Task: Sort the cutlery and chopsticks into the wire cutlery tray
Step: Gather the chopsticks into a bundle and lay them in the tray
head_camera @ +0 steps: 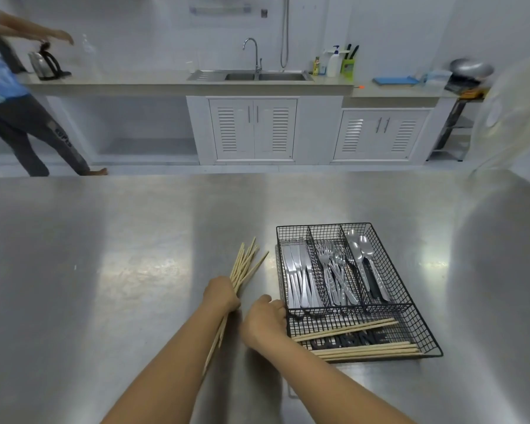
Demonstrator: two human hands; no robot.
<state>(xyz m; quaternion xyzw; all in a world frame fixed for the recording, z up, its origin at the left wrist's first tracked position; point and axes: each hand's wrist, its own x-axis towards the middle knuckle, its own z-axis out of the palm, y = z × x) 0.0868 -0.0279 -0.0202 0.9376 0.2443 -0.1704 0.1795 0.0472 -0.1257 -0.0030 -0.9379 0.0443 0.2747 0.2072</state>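
Several chopsticks (354, 332) crosswise in tray (423, 328)

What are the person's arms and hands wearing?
Nothing shows on them. Both forearms are bare with no sleeves in view, and the left hand and right hand have no gloves, rings, watch or bracelets that can be seen.

one head-worn wide view looks forward and down, close over the tabletop (135, 255), facing the sink (265, 76) beyond it.
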